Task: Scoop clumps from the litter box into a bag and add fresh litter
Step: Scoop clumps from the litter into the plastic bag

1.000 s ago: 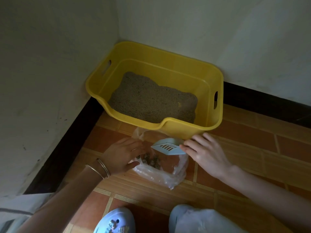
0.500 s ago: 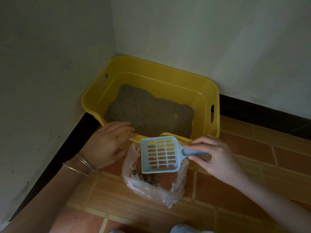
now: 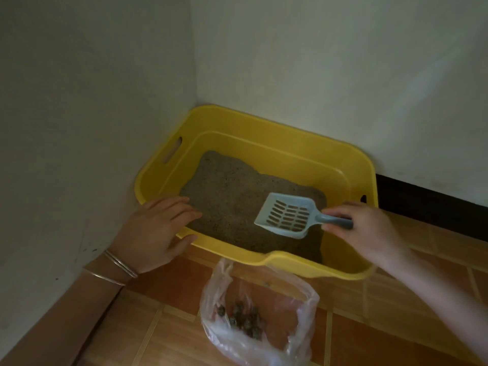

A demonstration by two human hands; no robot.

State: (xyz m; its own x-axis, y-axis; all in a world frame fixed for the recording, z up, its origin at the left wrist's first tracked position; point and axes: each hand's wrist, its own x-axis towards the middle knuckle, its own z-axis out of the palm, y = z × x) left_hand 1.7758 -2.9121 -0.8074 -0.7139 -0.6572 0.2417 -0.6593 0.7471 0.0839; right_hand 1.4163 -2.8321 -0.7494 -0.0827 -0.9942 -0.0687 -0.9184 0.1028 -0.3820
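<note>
- In the wall corner stands the box [image 3: 250, 133], with litter [image 3: 232, 194] across its bottom.
- The right hand [image 3: 369, 231] pinches the scoop [image 3: 287, 219] by its handle above the litter; it looks empty (slots facing up).
- The left hand [image 3: 150, 233] rests on the near rim, fingers straight.
- Just before the box, the bag [image 3: 290, 294] lies open, with clumps [image 3: 243, 319] inside.

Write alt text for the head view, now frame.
A right hand holds a pale blue slotted scoop over the litter in a yellow litter box set in a wall corner. The left hand rests on its near rim; a clear bag holding dark clumps lies open on the tiled floor.
</note>
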